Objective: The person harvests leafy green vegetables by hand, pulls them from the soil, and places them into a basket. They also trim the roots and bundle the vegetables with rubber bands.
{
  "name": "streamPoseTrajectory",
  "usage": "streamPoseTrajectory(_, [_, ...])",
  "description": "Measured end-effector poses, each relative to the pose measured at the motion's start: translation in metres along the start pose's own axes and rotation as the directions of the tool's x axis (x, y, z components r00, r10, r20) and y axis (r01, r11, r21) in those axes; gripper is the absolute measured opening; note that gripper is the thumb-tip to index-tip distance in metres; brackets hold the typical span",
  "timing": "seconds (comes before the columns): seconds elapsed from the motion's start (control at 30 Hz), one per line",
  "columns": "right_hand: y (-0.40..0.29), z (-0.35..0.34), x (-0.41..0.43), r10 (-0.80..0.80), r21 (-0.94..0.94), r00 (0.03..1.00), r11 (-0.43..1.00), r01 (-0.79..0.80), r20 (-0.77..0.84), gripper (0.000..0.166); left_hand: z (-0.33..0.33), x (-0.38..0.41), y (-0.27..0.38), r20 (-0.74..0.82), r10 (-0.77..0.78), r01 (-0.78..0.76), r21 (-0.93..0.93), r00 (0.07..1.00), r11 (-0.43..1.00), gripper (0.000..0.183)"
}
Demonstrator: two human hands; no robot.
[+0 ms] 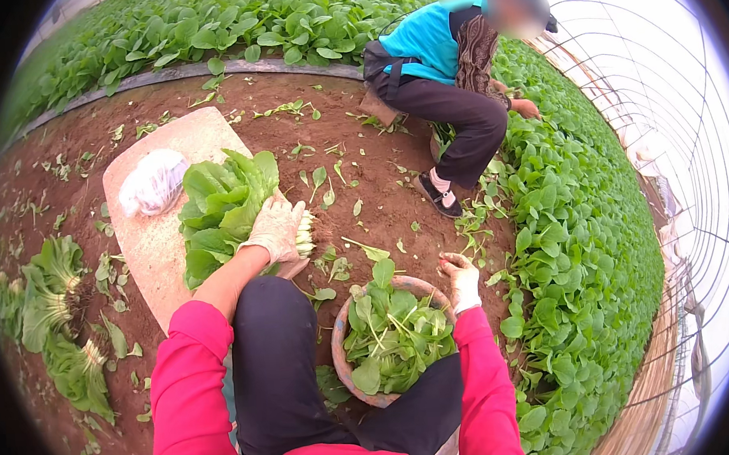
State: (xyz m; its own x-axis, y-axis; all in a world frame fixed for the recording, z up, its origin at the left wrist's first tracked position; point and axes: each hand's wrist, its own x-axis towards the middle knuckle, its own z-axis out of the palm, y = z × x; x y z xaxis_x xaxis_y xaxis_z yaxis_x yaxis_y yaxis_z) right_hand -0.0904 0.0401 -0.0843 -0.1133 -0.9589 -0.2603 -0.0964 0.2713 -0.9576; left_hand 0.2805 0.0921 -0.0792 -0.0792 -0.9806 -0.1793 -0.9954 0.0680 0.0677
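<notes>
My left hand (278,229), in a pale thin glove, grips a bunch of leafy greens (227,204) close to its white stems. The bunch lies over the right edge of a pale board (143,251), with leaves to the left and roots to the right. Above the soil, by the upper right rim of a round basin (341,352), is my gloved right hand (462,278). Its fingers are curled, with a small red spot at the fingertips; whether they hold anything is unclear. Loose green leaves (398,337) fill the basin between my knees.
A white plastic bag (155,181) sits on the board. Several bunches of greens (59,305) lie on the soil at left. Growing greens (564,266) line the right side. A person (436,57) sits low ahead, one hand among the plants. Torn leaves litter the brown soil (375,196).
</notes>
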Motion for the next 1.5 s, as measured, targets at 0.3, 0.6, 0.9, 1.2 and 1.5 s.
streamPoseTrajectory(0.3, [-0.019, 0.196, 0.022, -0.412, -0.469, 0.703, 0.536, 0.702, 0.580, 0.015, 0.002, 0.005, 0.004, -0.086, 0.005, -0.010, -0.054, 0.996, 0.999, 0.101])
streamPoseTrajectory(0.6, [-0.016, 0.246, 0.038, -0.488, -0.401, 0.536, 0.358, 0.843, 0.689, 0.011, 0.003, -0.003, -0.009, -0.105, 0.037, -0.052, -0.137, 0.994, 0.989, 0.097])
streamPoseTrajectory(0.9, [-0.025, 0.247, 0.026, -0.406, -0.293, 0.251, -0.044, 0.955, 0.879, 0.029, 0.012, -0.003, -0.003, -0.122, -0.018, -0.018, -0.284, 0.992, 0.959, 0.073])
streamPoseTrajectory(1.2, [-0.016, 0.251, 0.048, -0.305, -0.382, 0.458, 0.278, 0.881, 0.835, 0.014, 0.014, 0.006, -0.003, -0.042, -0.023, 0.013, -0.222, 0.999, 0.975, 0.074])
streamPoseTrajectory(1.5, [-0.041, 0.286, 0.018, -0.278, 0.093, 0.664, 0.949, 0.300, 0.694, 0.009, 0.020, 0.008, -0.004, -0.158, -0.069, 0.044, -0.156, 0.985, 0.987, 0.085])
